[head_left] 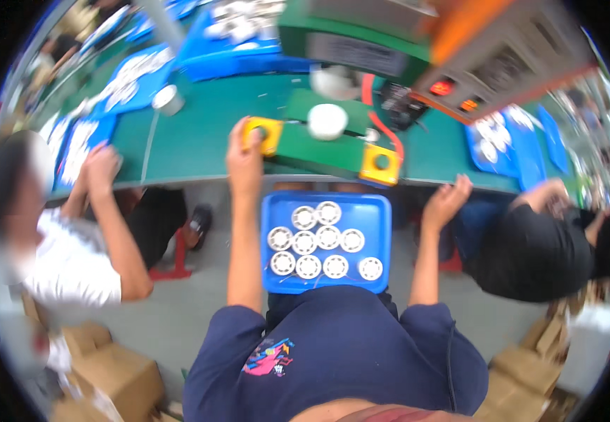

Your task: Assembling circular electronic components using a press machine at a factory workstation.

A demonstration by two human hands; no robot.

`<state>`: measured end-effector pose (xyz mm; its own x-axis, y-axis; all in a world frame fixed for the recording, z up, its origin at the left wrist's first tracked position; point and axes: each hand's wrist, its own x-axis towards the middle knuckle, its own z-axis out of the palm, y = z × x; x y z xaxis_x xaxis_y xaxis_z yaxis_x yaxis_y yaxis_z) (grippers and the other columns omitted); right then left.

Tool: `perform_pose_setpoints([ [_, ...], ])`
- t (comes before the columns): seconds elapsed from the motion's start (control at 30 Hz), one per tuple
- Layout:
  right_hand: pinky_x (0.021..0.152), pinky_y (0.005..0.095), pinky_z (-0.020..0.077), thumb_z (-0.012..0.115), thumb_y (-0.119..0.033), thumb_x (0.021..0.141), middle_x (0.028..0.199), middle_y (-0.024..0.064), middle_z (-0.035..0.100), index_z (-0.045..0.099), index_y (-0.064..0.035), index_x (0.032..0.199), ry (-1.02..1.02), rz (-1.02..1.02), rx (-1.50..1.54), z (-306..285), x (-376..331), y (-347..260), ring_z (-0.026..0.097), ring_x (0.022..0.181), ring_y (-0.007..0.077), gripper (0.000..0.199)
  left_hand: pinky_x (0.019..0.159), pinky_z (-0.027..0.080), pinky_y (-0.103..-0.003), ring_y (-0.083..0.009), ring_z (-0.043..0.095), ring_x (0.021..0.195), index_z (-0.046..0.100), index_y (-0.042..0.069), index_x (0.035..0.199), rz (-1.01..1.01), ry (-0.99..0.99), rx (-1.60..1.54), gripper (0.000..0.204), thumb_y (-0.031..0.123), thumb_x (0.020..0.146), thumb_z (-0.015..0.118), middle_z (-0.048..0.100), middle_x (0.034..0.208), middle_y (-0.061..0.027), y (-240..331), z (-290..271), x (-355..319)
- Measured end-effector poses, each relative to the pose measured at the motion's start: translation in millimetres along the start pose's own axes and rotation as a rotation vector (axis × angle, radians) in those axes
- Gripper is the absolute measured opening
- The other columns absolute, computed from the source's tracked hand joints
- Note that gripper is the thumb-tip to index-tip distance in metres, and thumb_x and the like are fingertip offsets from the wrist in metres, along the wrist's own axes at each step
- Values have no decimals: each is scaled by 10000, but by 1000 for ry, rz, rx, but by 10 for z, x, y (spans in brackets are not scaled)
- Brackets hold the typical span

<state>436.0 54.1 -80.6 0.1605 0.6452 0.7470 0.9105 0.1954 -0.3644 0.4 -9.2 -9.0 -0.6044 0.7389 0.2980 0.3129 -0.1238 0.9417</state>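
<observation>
My left hand [244, 156] is at the left yellow push-button box [269, 138] of a green bench machine, its thumb over the button and its fingers round the outer side. My right hand [448, 202] is raised at the table's front edge, right of the other yellow push-button box [379, 166] and apart from it. Nothing shows in that hand, and its fingers are loosely bent and a little apart. Between the boxes, a white round part [327, 122] sits on the machine's green base [319, 149]. A blue tray [385, 232] at my lap bears several white ring-shaped parts [305, 242].
An orange-and-grey control box [509, 63] with lit switches stands at the back right, near a red cable [384, 126]. A white cup [168, 100] is on the green table [199, 133]. People sit on both sides. Cardboard boxes [118, 376] lie on the floor.
</observation>
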Motion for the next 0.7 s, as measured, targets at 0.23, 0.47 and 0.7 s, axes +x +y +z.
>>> perform_pose_setpoints([
  [0.23, 1209, 521, 293, 492, -121, 1041, 1516, 255, 458, 501, 48, 1416, 22, -17, 62, 79, -41, -60, 380, 1450, 437, 412, 971, 498, -340, -224, 641, 1114, 582, 10, 1383, -56, 25, -97, 474, 343, 1047, 604, 684, 1219, -175, -25, -64, -38],
  [0.47, 1234, 533, 256, 530, -47, 945, 1540, 254, 417, 443, 37, 1461, -9, -51, 32, 80, -27, -100, 322, 1485, 443, 530, 992, 493, -337, -254, 646, 1157, 578, -7, 1375, -5, 38, -32, 474, 312, 1028, 630, 675, 1272, -186, 19, -100, -4],
  [0.7, 1237, 544, 250, 533, -39, 913, 1516, 263, 438, 467, 47, 1431, 38, -2, 1, 3, -27, 19, 342, 1471, 448, 529, 1103, 417, -437, -325, 521, 1303, 486, -28, 1391, 7, 378, 49, 563, 259, 959, 706, 536, 1368, -214, -257, -325, 411],
])
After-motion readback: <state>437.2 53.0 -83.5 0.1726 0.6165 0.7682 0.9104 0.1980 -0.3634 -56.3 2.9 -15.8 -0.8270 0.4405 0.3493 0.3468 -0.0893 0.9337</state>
